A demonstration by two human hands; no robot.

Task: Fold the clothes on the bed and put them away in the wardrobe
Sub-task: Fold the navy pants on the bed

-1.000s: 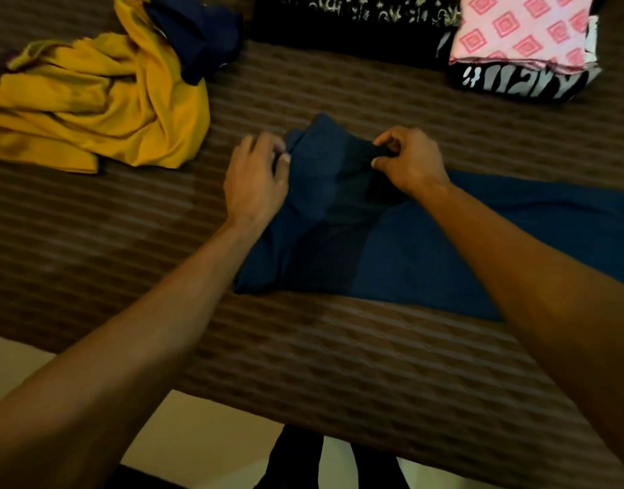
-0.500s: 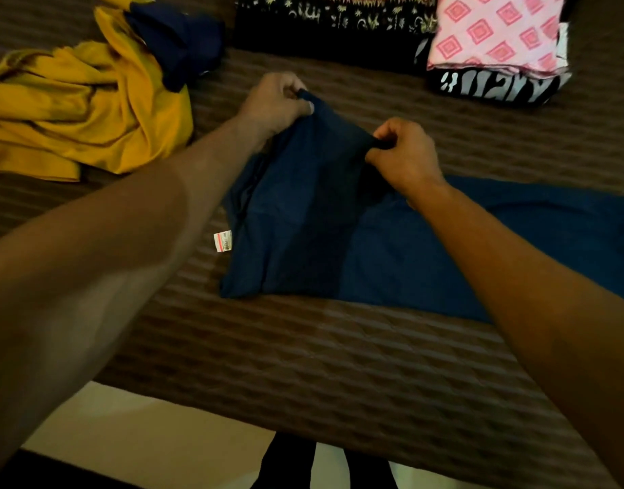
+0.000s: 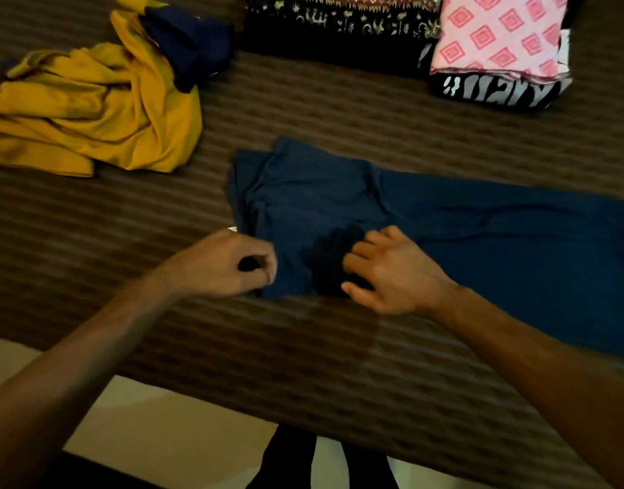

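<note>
Soft, light, floppy blue garment: best pinched at near corners, left hand curled at its edge, grip unclear, right hand loosely spread on it.

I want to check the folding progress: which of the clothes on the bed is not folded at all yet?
The yellow garment, crumpled at the far left. The pink patterned cloth lies folded on a stack; the blue garment lies flat.
</note>
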